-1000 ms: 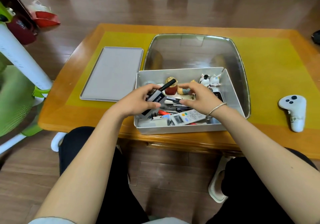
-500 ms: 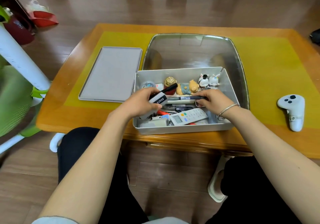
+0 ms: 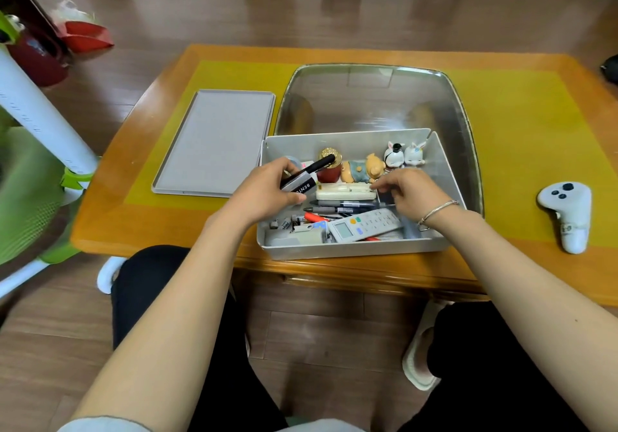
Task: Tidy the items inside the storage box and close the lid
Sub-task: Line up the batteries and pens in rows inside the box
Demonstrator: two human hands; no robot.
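Observation:
The open grey storage box [image 3: 351, 251] stands at the table's near edge. Its flat grey lid [image 3: 214, 140] lies to the left on the yellow mat. My left hand [image 3: 264, 192] grips a black and silver labelled item together with a black marker [image 3: 317, 165] over the box's left part. My right hand [image 3: 409, 192] hovers over the right part with fingers loosely curled down; I see nothing in it. Its fingertips are next to a cream case [image 3: 344, 192]. Below that lie dark pens [image 3: 344, 204] and a white remote [image 3: 364, 225]. Figurines [image 3: 363, 170] line the back wall.
A large metal tray [image 3: 368, 97] lies behind the box, partly under it. A white game controller [image 3: 568, 211] rests on the mat to the right. A green chair and a white pole stand to the left of the table. My knees are under the near edge.
My right hand let go of the dark pens, which now lie below the cream case, and drew back slightly. My left hand still holds its item in about the same place.

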